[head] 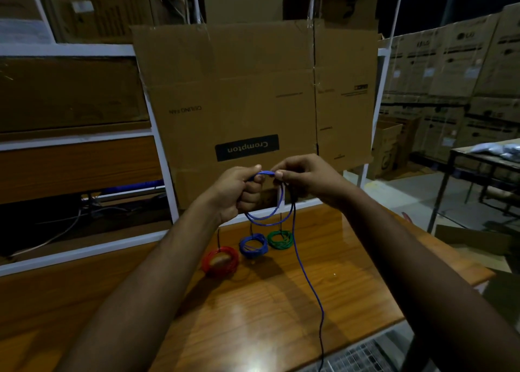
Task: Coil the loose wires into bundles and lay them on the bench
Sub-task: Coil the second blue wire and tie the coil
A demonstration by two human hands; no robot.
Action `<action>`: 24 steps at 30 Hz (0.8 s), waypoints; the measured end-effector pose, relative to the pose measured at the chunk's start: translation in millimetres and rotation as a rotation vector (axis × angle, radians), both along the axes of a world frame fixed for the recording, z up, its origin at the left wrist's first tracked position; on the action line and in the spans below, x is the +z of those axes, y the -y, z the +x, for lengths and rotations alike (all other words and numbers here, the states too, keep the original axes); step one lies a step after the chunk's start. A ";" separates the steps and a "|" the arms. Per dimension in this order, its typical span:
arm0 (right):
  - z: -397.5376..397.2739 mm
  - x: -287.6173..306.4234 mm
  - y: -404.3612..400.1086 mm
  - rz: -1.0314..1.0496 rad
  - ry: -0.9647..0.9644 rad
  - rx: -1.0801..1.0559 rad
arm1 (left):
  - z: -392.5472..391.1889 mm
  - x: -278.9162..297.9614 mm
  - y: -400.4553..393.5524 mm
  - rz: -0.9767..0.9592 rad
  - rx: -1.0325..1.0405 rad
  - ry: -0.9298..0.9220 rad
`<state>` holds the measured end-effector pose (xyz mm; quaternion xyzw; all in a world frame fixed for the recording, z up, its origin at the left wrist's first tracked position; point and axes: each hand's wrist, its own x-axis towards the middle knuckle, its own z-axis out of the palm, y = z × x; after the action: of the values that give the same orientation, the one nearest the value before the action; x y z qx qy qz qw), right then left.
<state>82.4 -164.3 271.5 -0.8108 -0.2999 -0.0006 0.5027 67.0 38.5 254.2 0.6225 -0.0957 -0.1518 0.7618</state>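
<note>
Both hands coiling blue wire (270,216) above desk (351,273).
I see left hand (242,194) gripping loops, right hand (301,178) pinching top; tail hangs off front edge. Red coil (220,260), blue coil (253,245), green coil (280,239) lie on desk.

Both bare forearms reach forward and converge at mid-frame, hands raised side by side and nearly touching. The left hand (239,193) is closed in a fist-like grip, knuckles outward, thumb on top. The right hand (304,178) pinches with thumb and forefinger, its other fingers curled under the palm.
</note>
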 end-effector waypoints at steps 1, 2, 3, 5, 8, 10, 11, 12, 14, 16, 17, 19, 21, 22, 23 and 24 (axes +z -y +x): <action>-0.7 -3.0 1.5 0.096 -0.112 0.039 | -0.5 1.1 0.1 0.005 0.013 0.010; -1.1 -7.1 4.1 0.177 -0.228 0.085 | -0.9 2.5 -0.1 -0.002 0.025 0.016; -1.5 -12.2 7.0 0.254 -0.352 0.144 | -0.4 3.9 -1.1 -0.022 0.038 0.018; -4.6 -23.5 14.2 0.419 -0.596 0.277 | 2.4 7.4 -4.6 -0.079 0.066 0.016; -9.2 -43.8 21.1 0.469 -0.645 0.384 | 5.6 10.7 -7.9 -0.088 0.102 0.023; -12.8 -55.6 20.2 0.368 -0.515 0.301 | 5.8 9.6 -5.4 -0.070 0.115 0.031; -14.6 -60.3 18.4 0.334 -0.477 0.237 | 5.8 9.1 -3.3 -0.071 0.122 0.034; -16.1 -64.6 15.9 0.315 -0.480 0.189 | 6.6 8.9 -1.6 -0.080 0.129 0.035; -22.9 -74.5 8.4 0.277 -0.535 0.147 | 8.0 9.8 0.8 -0.103 0.147 0.043; -30.8 -84.4 0.3 0.307 -0.543 0.069 | 9.6 11.1 0.6 -0.072 0.185 0.083; -35.1 -86.1 -3.0 0.354 -0.505 -0.007 | 10.4 11.5 -0.3 -0.033 0.212 0.113; -42.7 -84.1 -6.6 0.394 -0.315 -0.202 | 11.5 9.9 -3.9 0.051 0.264 0.164; -47.3 -77.4 -9.0 0.361 -0.033 -0.391 | 10.4 7.3 -6.1 0.130 0.286 0.193; -47.4 -73.8 -9.3 0.335 0.130 -0.484 | 9.3 5.8 -6.2 0.165 0.286 0.204; -44.2 -70.6 -8.8 0.280 0.310 -0.586 | 7.5 4.9 -5.4 0.194 0.276 0.217; -39.3 -67.0 -7.9 0.172 0.486 -0.691 | 5.9 4.1 -4.3 0.215 0.262 0.233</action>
<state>43.1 -156.5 204.5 -0.7951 -0.1194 -0.3848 0.4533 72.9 42.8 258.3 0.7206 -0.0847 0.0124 0.6880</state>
